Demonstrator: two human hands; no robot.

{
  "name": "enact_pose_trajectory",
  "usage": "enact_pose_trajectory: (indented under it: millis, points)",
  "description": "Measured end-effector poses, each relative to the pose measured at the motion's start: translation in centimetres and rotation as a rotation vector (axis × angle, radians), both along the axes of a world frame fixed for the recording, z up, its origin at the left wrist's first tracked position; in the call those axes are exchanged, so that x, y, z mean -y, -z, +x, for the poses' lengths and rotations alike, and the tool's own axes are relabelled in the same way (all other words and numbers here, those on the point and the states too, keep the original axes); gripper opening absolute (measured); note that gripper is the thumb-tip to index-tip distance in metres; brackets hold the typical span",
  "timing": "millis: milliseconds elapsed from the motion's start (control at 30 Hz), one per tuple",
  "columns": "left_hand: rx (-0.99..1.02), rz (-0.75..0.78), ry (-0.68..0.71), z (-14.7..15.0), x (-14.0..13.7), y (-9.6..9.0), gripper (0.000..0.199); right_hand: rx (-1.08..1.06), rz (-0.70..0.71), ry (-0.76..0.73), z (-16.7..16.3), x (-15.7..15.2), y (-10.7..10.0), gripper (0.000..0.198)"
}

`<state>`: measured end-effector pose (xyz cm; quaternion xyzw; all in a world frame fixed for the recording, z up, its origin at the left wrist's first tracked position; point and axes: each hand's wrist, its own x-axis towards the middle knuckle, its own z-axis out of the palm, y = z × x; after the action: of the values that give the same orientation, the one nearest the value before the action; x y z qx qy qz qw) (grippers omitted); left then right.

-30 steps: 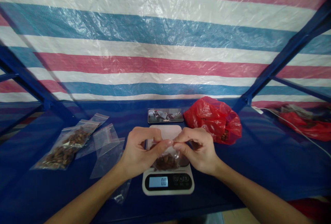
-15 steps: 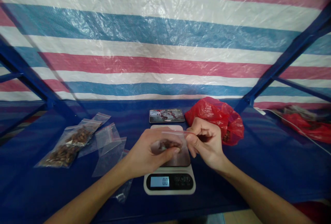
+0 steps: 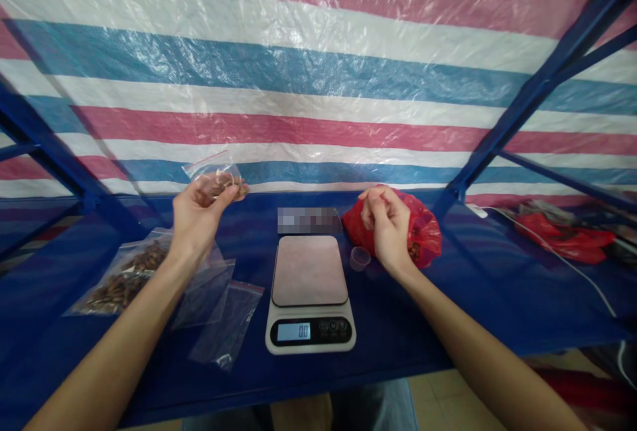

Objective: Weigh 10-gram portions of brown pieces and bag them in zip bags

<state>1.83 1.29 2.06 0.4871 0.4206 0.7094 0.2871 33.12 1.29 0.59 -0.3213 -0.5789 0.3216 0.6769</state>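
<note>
My left hand [image 3: 199, 215] is closed on a small clear zip bag [image 3: 221, 179] with brown dried pieces in it, raised over the left side of the table. Below that hand lie filled zip bags [image 3: 124, 278] of similar pieces and several flat clear zip bags [image 3: 229, 325]. My right hand [image 3: 385, 222], fingers curled and nothing visible in them, is in front of a red plastic bag [image 3: 425, 222]; whether it touches the bag I cannot tell. Between the hands stands a kitchen scale [image 3: 311, 278], its plate bare and its display reading 0.0.
A small clear plastic cup [image 3: 359, 258] is beside the scale. Behind the scale lies a phone [image 3: 308, 220], its screen blurred out. Blue metal frame bars [image 3: 522, 106] slope at both sides before a striped sheet [image 3: 298, 119]. A white cable [image 3: 562, 255] runs along the right.
My left hand has carried the filled zip bag from over the scale to the upper left. My right hand has let go of the bag's strip and moved up beside the red bag.
</note>
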Motion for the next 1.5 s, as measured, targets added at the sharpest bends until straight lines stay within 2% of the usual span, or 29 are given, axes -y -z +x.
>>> enact_pose_trajectory:
  millis: [100, 233, 333, 400, 533, 700, 833, 933, 1000, 1100, 1200, 1300, 1367, 1500]
  points:
    - [-0.135, -0.177, -0.06, -3.4, 1.3, -0.2, 0.04, 0.086, -0.019, 0.022, 0.1, -0.1, 0.0, 0.03]
    - [-0.304, -0.446, -0.209, -8.9, 4.2, -0.3, 0.064, 0.197, -0.031, 0.0, 0.1, 0.1, 0.0, 0.032]
    - [-0.334, -0.53, -0.292, -12.3, 6.0, 0.3, 0.094, 0.302, -0.017, 0.03, -0.1, 0.5, -0.1, 0.032]
    - [-0.391, -0.547, -0.327, -14.1, 6.6, 1.0, 0.101, 0.354, -0.001, 0.055, -0.2, 0.8, -0.2, 0.03]
    - [-0.631, -0.499, -0.238, -16.6, 6.8, 2.9, 0.084, 0.378, 0.01, 0.084, 0.0, 0.6, -0.2, 0.026]
    - [-1.135, -0.463, -0.295, -18.2, 5.7, 3.7, 0.055, 0.392, 0.045, 0.128, 0.5, -0.1, 0.0, 0.026]
    - [-1.273, -0.315, -0.347, -16.8, 5.0, 2.3, 0.042, 0.407, 0.062, 0.172, 0.8, -0.2, 0.1, 0.028]
    - [-1.192, -0.194, -0.449, -13.9, 4.9, 0.7, 0.039, 0.447, 0.07, 0.175, 1.3, -0.2, -0.5, 0.027]
    - [-1.076, -0.126, -0.46, -11.5, 4.6, -0.2, 0.033, 0.557, 0.066, 0.093, 1.9, -0.3, -1.3, 0.025]
    - [-0.954, -0.118, -0.326, -7.8, 3.6, -0.6, 0.025, 0.803, -0.012, -0.197, 3.1, -0.5, -2.6, 0.022]
    - [-0.952, -0.061, -0.214, -4.8, 1.8, -0.1, 0.025, 0.959, -0.147, -0.442, 4.6, -0.4, -3.2, 0.022]
    - [-0.961, 0.016, -0.179, -2.9, 0.1, 0.9, 0.026, 1.042, -0.25, -0.441, 5.9, -0.1, -3.0, 0.049]
    - [-0.974, 0.058, -0.194, -2.2, -0.4, 1.7, 0.027, 1.085, -0.3, -0.4, 6.5, 0.2, -2.7, 0.059]
    - [-1.145, 0.155, -0.149, -2.3, -0.1, 3.2, 0.025, 1.176, -0.338, -0.425, 6.3, 0.1, -2.3, 0.026]
